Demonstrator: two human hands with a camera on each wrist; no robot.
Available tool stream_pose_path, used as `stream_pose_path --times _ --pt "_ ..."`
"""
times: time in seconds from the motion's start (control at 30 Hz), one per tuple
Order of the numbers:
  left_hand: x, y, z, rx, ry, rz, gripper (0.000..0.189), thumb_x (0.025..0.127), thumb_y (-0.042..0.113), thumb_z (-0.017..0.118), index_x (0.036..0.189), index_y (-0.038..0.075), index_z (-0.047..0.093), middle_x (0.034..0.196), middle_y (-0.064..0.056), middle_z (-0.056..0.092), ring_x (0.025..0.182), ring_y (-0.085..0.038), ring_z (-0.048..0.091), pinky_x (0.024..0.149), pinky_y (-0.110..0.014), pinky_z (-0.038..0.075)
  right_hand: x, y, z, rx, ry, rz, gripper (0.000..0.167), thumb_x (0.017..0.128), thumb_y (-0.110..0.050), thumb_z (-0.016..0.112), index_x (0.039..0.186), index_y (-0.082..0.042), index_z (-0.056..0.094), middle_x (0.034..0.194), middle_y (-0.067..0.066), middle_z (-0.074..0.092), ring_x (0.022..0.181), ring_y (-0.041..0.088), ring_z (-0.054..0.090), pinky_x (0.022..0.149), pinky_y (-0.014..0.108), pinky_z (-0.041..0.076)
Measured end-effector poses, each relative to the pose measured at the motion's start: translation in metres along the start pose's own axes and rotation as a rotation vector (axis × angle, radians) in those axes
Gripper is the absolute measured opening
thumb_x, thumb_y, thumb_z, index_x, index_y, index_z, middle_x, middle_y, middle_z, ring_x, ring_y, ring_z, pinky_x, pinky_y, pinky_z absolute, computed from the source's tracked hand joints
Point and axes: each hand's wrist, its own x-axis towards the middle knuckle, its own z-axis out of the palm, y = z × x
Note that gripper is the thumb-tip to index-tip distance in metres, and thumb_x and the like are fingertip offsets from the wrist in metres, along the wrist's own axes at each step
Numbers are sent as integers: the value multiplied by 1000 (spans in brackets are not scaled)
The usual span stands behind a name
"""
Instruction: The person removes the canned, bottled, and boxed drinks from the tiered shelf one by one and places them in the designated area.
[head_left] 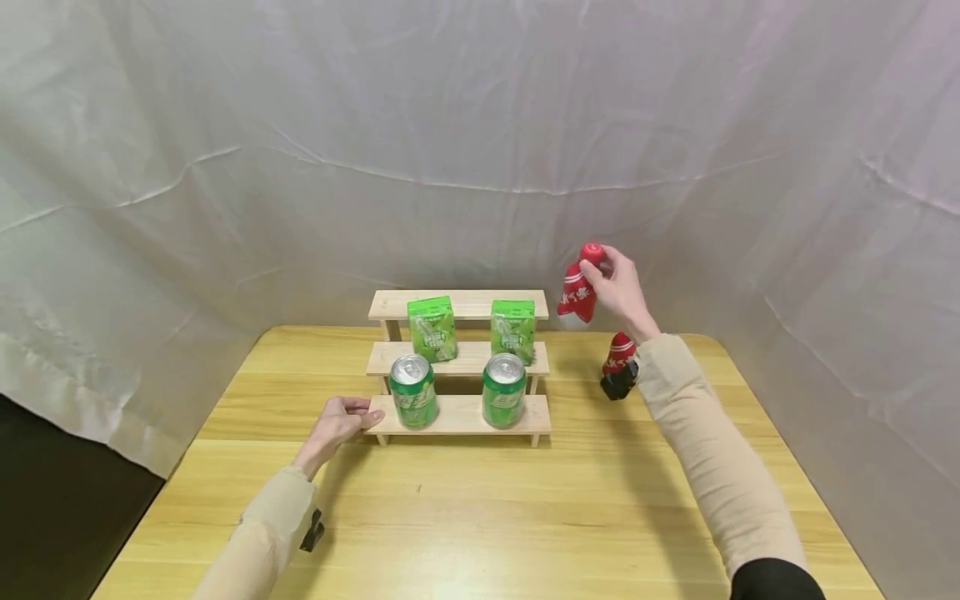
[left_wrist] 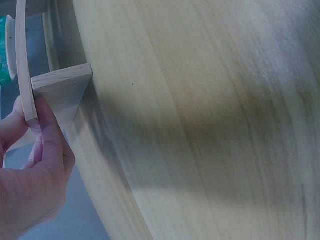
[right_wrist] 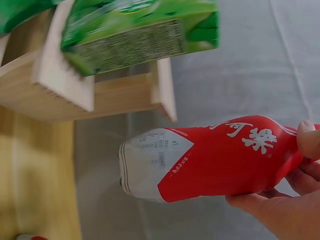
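Observation:
A three-step wooden display rack [head_left: 459, 414] stands on the table. My left hand [head_left: 337, 423] pinches the left end of its lowest board; thumb and fingers lie on either side of the board in the left wrist view. Right of the top step, in the air, my right hand [head_left: 621, 287] grips a red-labelled plastic bottle [head_left: 577, 293] near its red cap. That bottle tilts, its clear base [right_wrist: 142, 162] pointing down and left. Two green cans, one left [head_left: 413, 400] and one right [head_left: 504, 400], stand on the lowest step. Two green drink cartons [head_left: 432, 331] stand on the middle step.
A second red bottle [head_left: 619, 352] stands on the table behind the right wrist, partly hidden by it. Pale curtains [head_left: 480, 167] hang behind the wooden table [head_left: 480, 500] and along its sides. The top step [head_left: 472, 307] carries no visible goods.

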Motion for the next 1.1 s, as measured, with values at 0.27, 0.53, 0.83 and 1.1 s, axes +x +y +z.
stream_pose_path --times 0.27,0.53,0.83,1.1 --pt "1 0 2 6 5 3 51 93 10 70 129 -21 51 126 -38 59 95 -20 67 85 -29 60 -6 35 6 -1 1 53 49 104 -14 55 148 2 42 147 29 51 136 41 50 118 50 41" --pt "1 0 2 -15 -16 19 51 93 8 69 128 -23 50 122 -38 61 87 -12 66 77 -21 59 -14 66 12 -44 -8 89 50 103 -15 57 147 3 42 145 30 52 135 42 51 115 51 44" --pt "2 1 1 -13 -11 17 51 93 9 69 128 -22 50 123 -39 60 86 -11 66 78 -23 60 -18 86 19 -86 5 102 49 101 -14 60 144 6 45 142 32 54 133 43 53 114 52 45" --pt "2 0 1 -2 -10 22 50 93 9 70 128 -22 51 119 -36 64 86 -11 65 76 -20 58 -22 96 21 -181 5 110 49 100 -15 62 142 7 47 139 32 57 131 43 55 112 52 47"
